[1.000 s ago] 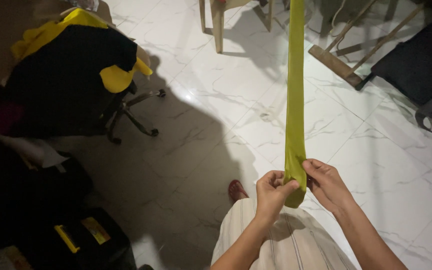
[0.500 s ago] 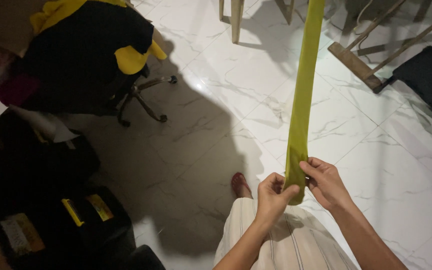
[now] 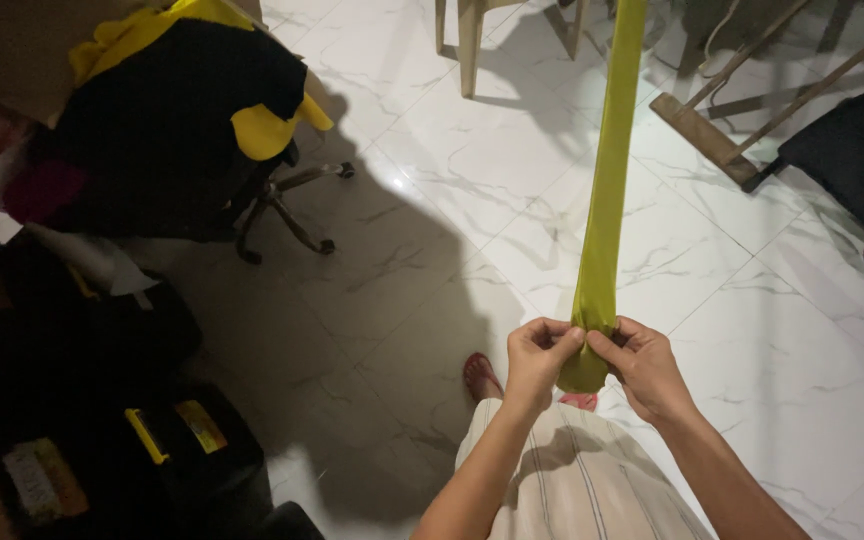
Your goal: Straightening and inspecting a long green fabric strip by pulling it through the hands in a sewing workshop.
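the person stands on a white marble tile floor point(image 3: 422, 170) and looks down at both hands, which meet in front of the body, a little above a striped beige skirt point(image 3: 572, 480). between the hands there is a long strip of olive green cloth point(image 3: 607, 190), which goes from the hands straight up and out of the top edge of the view, pulled tight and narrow like a band. its lower end makes a small rounded bunch just under the fingers. the left hand point(image 3: 537, 358) holds the left side of this lower end; its grip is pressed together, with the thumb and the bent fingers pinching the cloth. the right hand point(image 3: 644, 368) holds the right side in the same manner, its grip also pinching the cloth, and the two thumbs are almost touching each other on it. under the hands, a foot in a red sandal point(image 3: 480, 377) shows on the floor beside the skirt. at the left, well apart from the hands, an office chair point(image 3: 282, 205) on wheels carries a heap of black and yellow clothes point(image 3: 182, 110). at the lower left there is a dark case with yellow latches point(image 3: 152, 440), in deep shadow. at the top stand the pale legs of a wooden chair point(image 3: 469, 45), and at the upper right some wooden slats point(image 3: 722, 140) lie on the floor beside a dark cloth thing point(image 3: 852, 150) that i cannot tell more exactly.
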